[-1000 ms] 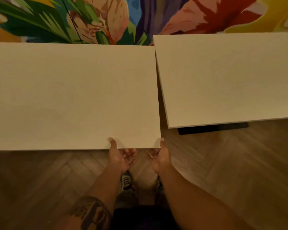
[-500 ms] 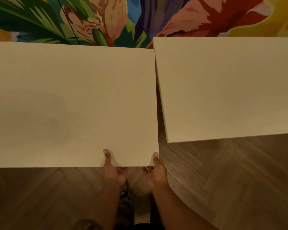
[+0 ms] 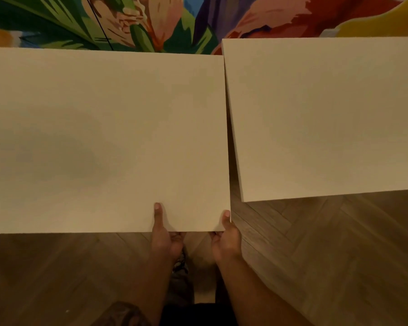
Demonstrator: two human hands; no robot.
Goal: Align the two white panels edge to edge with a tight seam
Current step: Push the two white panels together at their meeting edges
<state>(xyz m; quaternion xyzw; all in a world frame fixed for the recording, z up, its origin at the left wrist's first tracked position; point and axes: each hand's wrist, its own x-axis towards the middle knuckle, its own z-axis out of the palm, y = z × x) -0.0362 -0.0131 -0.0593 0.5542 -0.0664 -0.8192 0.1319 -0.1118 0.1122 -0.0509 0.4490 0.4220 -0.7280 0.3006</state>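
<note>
Two large white panels fill the view. The left panel point(image 3: 99, 142) is held at its near edge by both my hands: my left hand point(image 3: 164, 238) has its thumb on top and fingers underneath, and my right hand point(image 3: 227, 241) grips the near right corner the same way. The right panel point(image 3: 327, 118) lies beside it, its near edge farther from me than the left panel's. Their facing edges almost meet at the far end, and a narrow dark gap widens between them toward me.
A colourful floral mural point(image 3: 174, 22) rises behind both panels. Herringbone wood floor point(image 3: 327, 255) shows below the panels. My shoes point(image 3: 180, 267) are visible between my forearms.
The left panel's near edge has come lower in the view, toward me, with my hands following. The dark object under the right panel's near edge has gone out of sight.
</note>
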